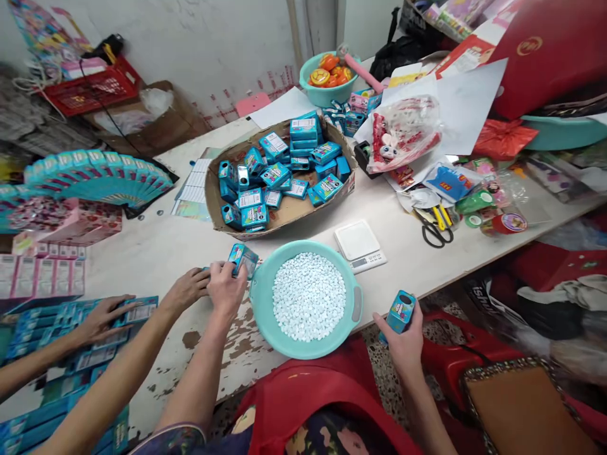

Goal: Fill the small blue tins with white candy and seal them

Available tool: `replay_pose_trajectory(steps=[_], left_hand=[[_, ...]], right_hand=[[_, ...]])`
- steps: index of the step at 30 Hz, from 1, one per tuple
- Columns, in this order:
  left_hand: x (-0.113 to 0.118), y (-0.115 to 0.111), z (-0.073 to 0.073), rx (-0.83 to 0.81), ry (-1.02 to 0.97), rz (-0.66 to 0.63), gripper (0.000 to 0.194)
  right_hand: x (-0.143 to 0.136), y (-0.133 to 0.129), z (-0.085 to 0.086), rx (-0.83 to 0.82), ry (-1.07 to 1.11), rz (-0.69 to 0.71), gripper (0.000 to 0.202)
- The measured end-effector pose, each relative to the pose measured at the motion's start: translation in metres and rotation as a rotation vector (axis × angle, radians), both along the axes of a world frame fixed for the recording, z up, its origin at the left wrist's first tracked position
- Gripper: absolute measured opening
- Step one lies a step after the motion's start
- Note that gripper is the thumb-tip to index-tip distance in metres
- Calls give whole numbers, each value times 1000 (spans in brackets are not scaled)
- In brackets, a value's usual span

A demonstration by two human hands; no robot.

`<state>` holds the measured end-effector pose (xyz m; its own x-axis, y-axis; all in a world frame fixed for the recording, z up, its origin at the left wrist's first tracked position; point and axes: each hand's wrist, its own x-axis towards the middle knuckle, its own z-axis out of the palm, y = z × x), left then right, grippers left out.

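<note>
My left hand (226, 287) is closed round a small blue box (243, 256) at the left rim of a turquoise basin (258, 316). White pellets (309, 296) fill the middle of that basin. To its right, my right hand (405, 338) grips another blue box (401, 309), which has a dark oval on its top, just off the table's front edge. Behind the basin lie many blue boxes (276, 175) in a cardboard tray (284, 220). A white scale (358, 243) sits between tray and basin.
Another person's hand (187, 289) is right beside my left hand; their other hand (102, 321) rests on blue boxes (92, 357) at the left. Scissors (435, 229), tape and plastic bags lie at the right. A red chair (439, 351) stands below the table edge.
</note>
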<state>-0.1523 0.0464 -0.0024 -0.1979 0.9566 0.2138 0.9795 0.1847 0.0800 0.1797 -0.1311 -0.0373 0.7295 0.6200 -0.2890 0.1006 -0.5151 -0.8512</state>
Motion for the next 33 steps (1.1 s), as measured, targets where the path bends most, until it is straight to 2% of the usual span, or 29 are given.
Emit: replay_pose_trajectory(steps=[3,5,8,10,11,13,15,17,18,20,22,24,28,30,33], left_hand=[[-30,-2,-36,-166,33,125,31],[-42,-2,-53,-275,4,205,33],[-51,-5,-57,-288,4,277,38],[-46,-7,-50,-169,28,201,42],[-38,-8,-47,-107,17,108,42],[-9,-9,-47,-60,-100,-175,38],[36,-12,-57,-148,-299,-513,34],[86,-17,-75,-299,-431,-760,37],[109,-22,-85,-374,-433,-836,42],[144,-35,-100,-455,-395,-840,47],[159,-50,-107,-512,-351,-829,46],[156,-64,-106,-584,-304,-890,41],[127,-82,-95,-717,-228,-1001,34],[114,-87,-91,-758,-253,-959,32],[102,-87,-89,-795,-373,-826,25]], right_hand=[[-5,5,6,20,-4,32,103],[-6,6,8,49,27,33,101],[-8,2,4,124,116,21,95],[-9,-1,1,189,213,19,84],[-11,-2,0,230,276,17,77],[-14,-2,0,325,438,2,64],[-18,1,3,406,618,-32,56],[-23,4,7,437,750,-78,50],[-26,5,8,443,794,-98,48],[-35,7,6,442,842,-129,43],[-46,7,-1,412,856,-137,39],[-59,7,-12,358,830,-118,36],[-74,5,-29,321,727,-33,34],[-75,4,-32,318,700,-8,34],[-72,6,-29,282,641,34,37]])
